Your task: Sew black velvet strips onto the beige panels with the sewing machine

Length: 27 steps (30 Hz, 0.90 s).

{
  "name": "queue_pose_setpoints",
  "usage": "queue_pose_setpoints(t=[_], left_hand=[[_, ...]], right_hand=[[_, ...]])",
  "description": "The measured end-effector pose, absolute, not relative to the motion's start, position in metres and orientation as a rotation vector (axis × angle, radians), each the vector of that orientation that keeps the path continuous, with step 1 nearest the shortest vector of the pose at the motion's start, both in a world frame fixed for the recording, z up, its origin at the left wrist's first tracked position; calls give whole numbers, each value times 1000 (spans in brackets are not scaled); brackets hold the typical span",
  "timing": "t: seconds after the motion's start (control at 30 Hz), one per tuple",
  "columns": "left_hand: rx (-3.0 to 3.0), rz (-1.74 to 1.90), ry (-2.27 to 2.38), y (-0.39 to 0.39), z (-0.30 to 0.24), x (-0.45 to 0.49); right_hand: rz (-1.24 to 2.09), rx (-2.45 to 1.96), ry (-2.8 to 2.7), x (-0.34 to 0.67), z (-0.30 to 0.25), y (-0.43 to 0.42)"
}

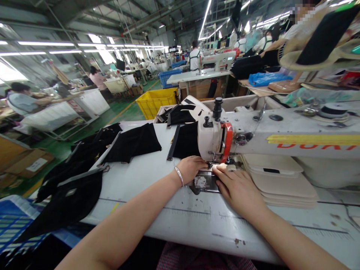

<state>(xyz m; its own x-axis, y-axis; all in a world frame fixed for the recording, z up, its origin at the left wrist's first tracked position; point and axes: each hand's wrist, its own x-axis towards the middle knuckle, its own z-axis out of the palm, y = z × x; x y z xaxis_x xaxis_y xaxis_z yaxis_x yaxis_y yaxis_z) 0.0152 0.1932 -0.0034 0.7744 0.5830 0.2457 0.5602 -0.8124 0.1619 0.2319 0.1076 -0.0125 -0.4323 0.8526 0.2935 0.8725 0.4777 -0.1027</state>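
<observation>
A white sewing machine [213, 135] with an orange-red guard stands over the table, its needle area brightly lit. My left hand [192, 168], a silver bangle at its wrist, lies left of the presser foot, fingers stretched forward and its thumb mostly hidden. To the right of the foot, my right hand [239, 187] lies flat with fingers extended and slightly apart. Between the fingertips shows a small pale piece [218, 167], largely covered. Just behind my left hand rests a black fabric piece [187, 140] with a grey zipper-like edge. Below the fingers is the metal plate [205, 182].
Stacked beige panels [281, 183] sit under the machine arm. More black fabric pieces [135, 142] lie left, some draping over the table edge by a blue basket [19, 221]. A yellow bin [157, 101] stands beyond. Co-workers sit at other machines.
</observation>
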Motion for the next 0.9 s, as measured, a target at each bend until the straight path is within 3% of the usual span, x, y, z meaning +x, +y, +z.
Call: queue_pose_setpoints(t=[0.6, 0.9], left_hand=[[2674, 633, 1006, 188, 1, 12], [3272, 43, 988, 219, -8, 12]], right_hand=[[-88, -1425, -2350, 234, -23, 109], [-203, -1409, -2280, 237, -39, 111]])
